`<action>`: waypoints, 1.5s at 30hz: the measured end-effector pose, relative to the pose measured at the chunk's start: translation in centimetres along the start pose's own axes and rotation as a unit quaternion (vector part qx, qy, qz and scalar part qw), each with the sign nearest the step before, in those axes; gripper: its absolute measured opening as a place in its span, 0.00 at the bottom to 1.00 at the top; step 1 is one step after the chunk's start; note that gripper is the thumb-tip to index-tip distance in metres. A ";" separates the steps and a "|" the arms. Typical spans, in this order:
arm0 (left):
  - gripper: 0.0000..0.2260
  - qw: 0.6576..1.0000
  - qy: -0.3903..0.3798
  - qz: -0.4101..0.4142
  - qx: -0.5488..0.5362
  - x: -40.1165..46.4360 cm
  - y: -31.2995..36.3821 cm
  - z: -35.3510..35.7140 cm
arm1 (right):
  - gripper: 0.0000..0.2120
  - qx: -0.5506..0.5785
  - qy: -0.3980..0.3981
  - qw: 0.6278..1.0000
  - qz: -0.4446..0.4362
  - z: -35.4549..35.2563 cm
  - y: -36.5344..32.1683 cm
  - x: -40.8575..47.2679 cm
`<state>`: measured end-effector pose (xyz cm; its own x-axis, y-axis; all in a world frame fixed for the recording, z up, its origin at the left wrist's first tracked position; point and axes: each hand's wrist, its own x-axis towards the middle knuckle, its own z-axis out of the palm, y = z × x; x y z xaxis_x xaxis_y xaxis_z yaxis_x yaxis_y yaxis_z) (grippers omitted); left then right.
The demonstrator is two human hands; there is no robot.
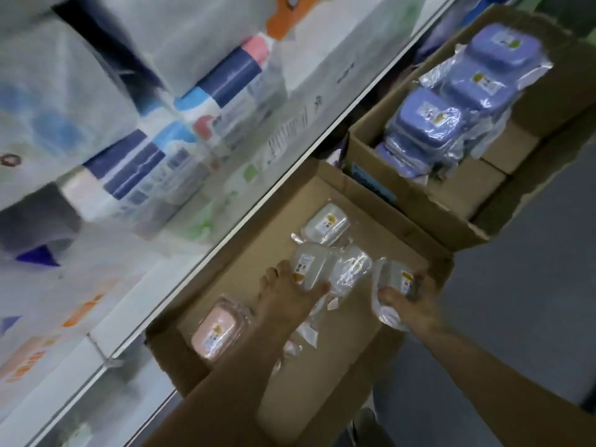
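Note:
Both my arms reach down into an open cardboard box [325,191] on the floor. My left hand [285,296] grips a clear plastic-wrapped container [308,266] with a small label, thumb on its near edge. My right hand [411,301] holds another wrapped clear container [395,274] by the box's right wall. Two more clear containers lie loose in the box, one further back [325,224] and one between my hands [352,269]. A pink wrapped container [216,330] sits at the box's near left.
A second open box [429,204] behind holds several stacked blue wrapped containers [458,101]. A white shelf edge [258,201] runs diagonally on the left, stocked with blurred white and blue packs [154,162]. Grey floor [522,285] lies to the right.

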<state>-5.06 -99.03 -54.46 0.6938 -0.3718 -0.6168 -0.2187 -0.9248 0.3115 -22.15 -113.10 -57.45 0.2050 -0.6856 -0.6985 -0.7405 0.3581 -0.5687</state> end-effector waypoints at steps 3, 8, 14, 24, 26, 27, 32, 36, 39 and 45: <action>0.39 0.999 0.033 0.014 0.007 4.7 1.5 0.9 | 0.54 -0.028 0.018 0.999 -0.003 0.6 0.7 2.7; 0.40 0.988 0.099 0.078 0.090 10.8 3.9 2.4 | 0.57 -0.026 0.039 0.998 -0.045 5.1 1.3 4.1; 0.44 0.978 0.025 0.107 0.178 15.1 4.4 5.3 | 0.69 -0.055 0.029 0.993 -0.099 10.0 1.8 6.0; 0.42 0.979 -0.013 0.136 0.148 13.0 3.3 2.5 | 0.41 -0.153 0.000 0.985 -0.077 8.1 -0.2 6.1; 0.39 0.984 -0.002 0.137 0.112 11.3 3.2 1.5 | 0.35 -0.183 0.008 0.978 -0.095 7.4 -0.9 4.8; 0.37 0.987 0.007 0.141 0.079 10.2 3.1 0.9 | 0.32 -0.195 0.008 0.975 -0.109 7.0 -1.5 4.0; 0.25 0.982 0.066 0.166 -0.055 3.1 1.8 -3.1 | 0.22 -0.217 0.003 0.950 -0.223 4.6 -4.8 -2.1; 0.19 0.972 0.104 0.185 -0.098 -3.7 0.2 -7.5 | 0.19 -0.236 0.016 0.925 -0.298 3.3 -7.5 -8.8; 0.19 0.966 0.122 0.208 -0.090 -9.1 -1.5 -11.1 | 0.18 -0.235 0.026 0.901 -0.363 2.4 -9.1 -14.4; 0.19 0.937 0.242 0.252 0.024 -21.1 -6.0 -18.7 | 0.16 -0.295 0.083 0.811 -0.499 1.4 -11.7 -27.0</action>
<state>-5.59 -84.15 -29.80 0.7215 -0.6924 0.0023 -0.6241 -0.6489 0.4352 -18.14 -97.87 -32.54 0.8378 -0.5405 0.0772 -0.4463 -0.7595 -0.4733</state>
